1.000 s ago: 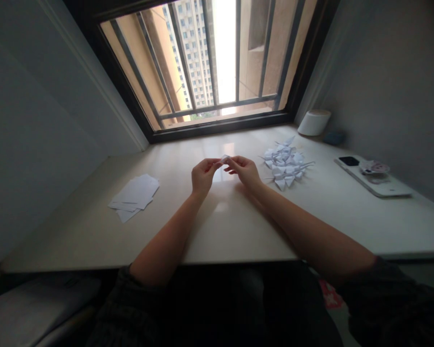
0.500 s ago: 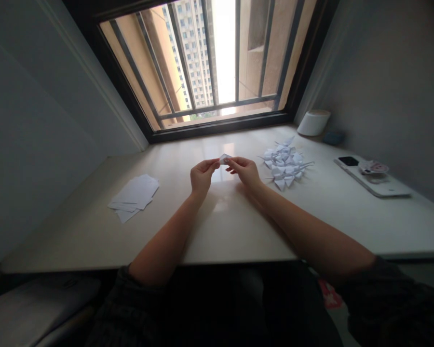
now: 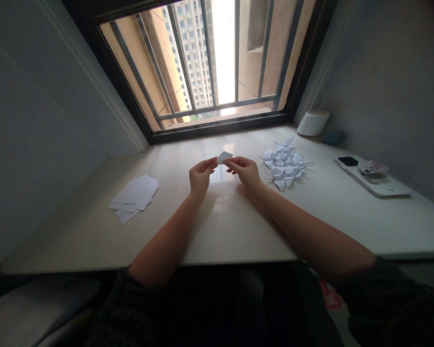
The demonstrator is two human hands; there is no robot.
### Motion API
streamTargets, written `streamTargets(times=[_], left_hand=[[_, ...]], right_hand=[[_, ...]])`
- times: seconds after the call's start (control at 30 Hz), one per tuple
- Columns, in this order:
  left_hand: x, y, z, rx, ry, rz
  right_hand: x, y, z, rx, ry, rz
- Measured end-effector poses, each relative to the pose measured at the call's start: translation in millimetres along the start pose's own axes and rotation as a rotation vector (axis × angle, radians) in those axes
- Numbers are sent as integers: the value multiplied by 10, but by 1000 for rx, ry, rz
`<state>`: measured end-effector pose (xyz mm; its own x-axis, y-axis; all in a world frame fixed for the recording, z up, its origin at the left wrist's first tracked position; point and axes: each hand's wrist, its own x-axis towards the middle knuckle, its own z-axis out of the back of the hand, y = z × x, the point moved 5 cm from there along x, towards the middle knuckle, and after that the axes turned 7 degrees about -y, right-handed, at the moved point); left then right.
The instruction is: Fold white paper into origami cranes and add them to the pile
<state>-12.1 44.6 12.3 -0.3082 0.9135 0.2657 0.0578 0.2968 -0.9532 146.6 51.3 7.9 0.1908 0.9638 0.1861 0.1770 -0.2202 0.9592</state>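
Bare left hand (image 3: 200, 174) and bare right hand (image 3: 247, 170) gripping a small, angular, folded white paper piece (image 3: 225, 155) above a glossy white bench (image 3: 217, 236).
Both hands are closed in fingertip pinches: the left at the near-left corner of the piece, the right along its near edge. The piece lies between the hands, projecting past the fingertips toward the window; its long axis appears to run from near-left to far-right. Neither hand is clearly nearer, since both make contact. Right of the right hand, just beside it, lies a heap of pointed, folded white paper shapes (image 3: 285, 165). Well apart on the left lies a loose stack of flat white paper sheets (image 3: 136, 192). Farther right lies a white rectangular phone (image 3: 386, 189).
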Motion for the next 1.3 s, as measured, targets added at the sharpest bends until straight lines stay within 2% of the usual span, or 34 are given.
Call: streamTargets(times=[0.37, 0.53, 0.7, 0.9, 1.3], left_hand=[[9, 57, -15, -77, 13, 105], [9, 58, -17, -87, 9, 103], [-11, 25, -28, -73, 26, 76], [-38, 2, -52, -77, 84, 113], [-46, -32, -38, -79, -7, 65]], right_hand=[[14, -52, 5, 18, 0, -37], [11, -59, 5, 64, 3, -59], [4, -22, 8, 15, -9, -20], [3, -1, 7, 17, -8, 7], [1, -24, 2, 67, -25, -25]])
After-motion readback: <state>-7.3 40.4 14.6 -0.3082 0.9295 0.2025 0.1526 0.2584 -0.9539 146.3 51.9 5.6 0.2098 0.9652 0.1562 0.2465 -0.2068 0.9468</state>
